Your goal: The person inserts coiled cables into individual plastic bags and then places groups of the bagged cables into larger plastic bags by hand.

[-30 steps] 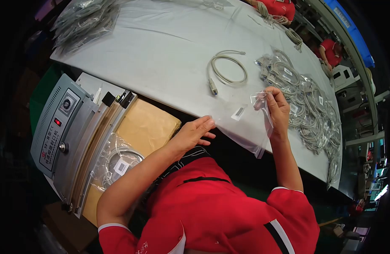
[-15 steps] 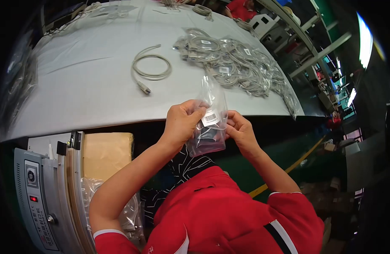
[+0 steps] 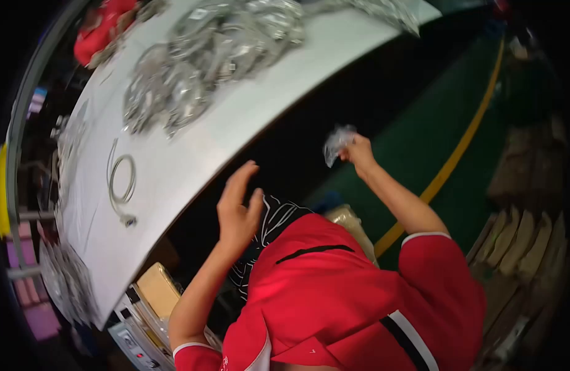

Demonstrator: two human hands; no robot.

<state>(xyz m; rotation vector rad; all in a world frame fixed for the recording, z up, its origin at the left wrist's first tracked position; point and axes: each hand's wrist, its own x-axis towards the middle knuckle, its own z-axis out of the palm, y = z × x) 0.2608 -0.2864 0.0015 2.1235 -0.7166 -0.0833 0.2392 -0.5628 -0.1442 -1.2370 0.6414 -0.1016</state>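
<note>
Off the table's edge, over the dark floor area, my right hand [image 3: 358, 153] grips a crumpled clear plastic bag [image 3: 336, 144]. My left hand [image 3: 238, 207] is near the table's front edge, fingers apart, with nothing in it. A single coiled grey cable [image 3: 122, 180] lies on the white table [image 3: 167, 167], to the left of my left hand. Farther back on the table is a heap of bagged cables [image 3: 217, 49], blurred by motion. No label can be read on the crumpled bag.
The sealing machine [image 3: 131, 343] stands at the lower left beside a tan package [image 3: 158, 289]. A co-worker in red [image 3: 102, 31] is across the table. More clear bags [image 3: 68, 278] lie at the table's left end. Brown cartons [image 3: 514, 247] stand at the right.
The view has swung right. My left hand has let go of the labelled bag and opened. My right hand has moved out over the floor with the bag, now crumpled.
</note>
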